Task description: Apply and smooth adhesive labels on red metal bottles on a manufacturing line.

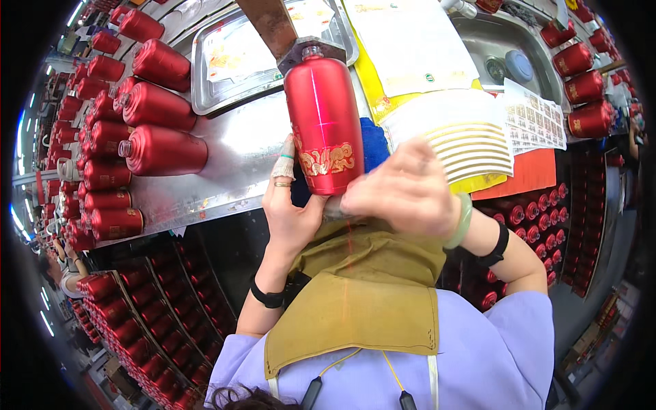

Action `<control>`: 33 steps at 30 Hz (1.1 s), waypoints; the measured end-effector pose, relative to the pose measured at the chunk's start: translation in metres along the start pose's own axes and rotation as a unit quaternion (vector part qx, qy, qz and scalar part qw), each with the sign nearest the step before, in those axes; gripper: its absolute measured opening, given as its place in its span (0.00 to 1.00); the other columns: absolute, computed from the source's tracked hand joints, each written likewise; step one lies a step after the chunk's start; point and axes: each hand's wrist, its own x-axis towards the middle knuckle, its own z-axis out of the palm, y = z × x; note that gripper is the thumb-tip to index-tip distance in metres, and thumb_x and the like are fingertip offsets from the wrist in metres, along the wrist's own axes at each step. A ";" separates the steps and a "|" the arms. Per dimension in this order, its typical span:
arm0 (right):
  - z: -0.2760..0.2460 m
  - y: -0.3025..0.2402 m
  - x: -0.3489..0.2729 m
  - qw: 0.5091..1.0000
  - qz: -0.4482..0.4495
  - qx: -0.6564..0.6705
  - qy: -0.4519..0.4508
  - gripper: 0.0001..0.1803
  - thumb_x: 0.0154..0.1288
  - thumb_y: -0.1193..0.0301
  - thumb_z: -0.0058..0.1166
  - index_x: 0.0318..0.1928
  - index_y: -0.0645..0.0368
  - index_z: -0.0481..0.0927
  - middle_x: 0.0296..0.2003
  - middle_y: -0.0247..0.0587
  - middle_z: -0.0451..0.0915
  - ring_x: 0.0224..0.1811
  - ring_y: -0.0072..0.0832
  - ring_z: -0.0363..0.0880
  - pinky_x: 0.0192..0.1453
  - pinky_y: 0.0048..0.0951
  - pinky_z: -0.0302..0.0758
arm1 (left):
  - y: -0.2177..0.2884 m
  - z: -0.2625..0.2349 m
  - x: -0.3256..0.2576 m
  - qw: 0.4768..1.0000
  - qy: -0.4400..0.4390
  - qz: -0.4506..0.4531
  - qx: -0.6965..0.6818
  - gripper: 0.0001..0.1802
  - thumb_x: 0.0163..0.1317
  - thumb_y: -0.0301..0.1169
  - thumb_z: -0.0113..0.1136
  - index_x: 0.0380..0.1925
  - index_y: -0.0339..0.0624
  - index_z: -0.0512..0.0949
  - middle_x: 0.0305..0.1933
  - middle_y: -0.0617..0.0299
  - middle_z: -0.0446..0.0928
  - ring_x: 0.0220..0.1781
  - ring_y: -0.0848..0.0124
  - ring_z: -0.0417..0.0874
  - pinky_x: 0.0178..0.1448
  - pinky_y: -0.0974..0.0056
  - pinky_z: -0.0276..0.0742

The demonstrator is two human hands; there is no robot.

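Observation:
A glossy red bottle lies with its clear neck away from me, against a dark angular rest at the end of a wooden bar. Gold dragon-like decoration wraps its lower part, and a thin light cross falls on its side. My left hand grips the base end from the left, fingers along the side and thumb at the bottom. White wrapping covers one fingertip. At the base's right edge is my right hand; motion blur hides how its fingers are set. Blue cloth shows beside the bottle.
A metal tray with decal sheets stands at the left, beside several red bottles. To the right lie a sheet of curved gold strips, a printed sheet and a sink. Racked bottles fill both sides below the table.

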 end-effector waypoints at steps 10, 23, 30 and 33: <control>-0.009 -0.003 0.007 0.999 0.034 0.005 -0.037 0.16 0.53 0.75 0.67 0.44 0.47 0.89 0.41 0.23 0.86 0.34 0.25 0.76 0.45 0.33 0.73 | 0.010 0.000 0.002 0.999 0.027 0.017 0.017 0.43 0.51 0.23 0.78 0.69 0.29 0.71 0.69 0.41 0.77 0.69 0.51 0.80 0.71 0.54 0.75; 0.019 0.080 0.109 0.983 0.000 -0.182 -0.040 0.07 0.60 0.66 0.64 0.37 0.52 0.82 0.33 0.34 0.82 0.38 0.33 0.82 0.46 0.36 0.76 | 0.035 0.006 0.003 0.995 0.095 0.022 -0.031 0.61 0.44 0.27 0.86 0.76 0.30 0.57 0.70 0.48 0.74 0.73 0.54 0.73 0.77 0.53 0.67; 0.018 0.048 0.114 0.984 0.000 -0.105 -0.146 0.08 0.58 0.69 0.66 0.35 0.56 0.81 0.34 0.39 0.82 0.41 0.38 0.85 0.49 0.39 0.79 | 0.028 0.007 0.007 0.996 0.085 0.000 -0.013 0.70 0.40 0.29 0.88 0.79 0.29 0.48 0.74 0.42 0.68 0.74 0.51 0.72 0.78 0.51 0.68; 0.012 0.076 0.111 0.984 0.079 -0.152 -0.042 0.12 0.63 0.69 0.66 0.44 0.58 0.81 0.37 0.44 0.83 0.41 0.44 0.84 0.45 0.42 0.81 | 0.027 0.008 0.009 0.997 0.073 0.026 -0.018 0.69 0.39 0.32 0.89 0.80 0.37 0.53 0.74 0.45 0.67 0.72 0.53 0.74 0.75 0.51 0.70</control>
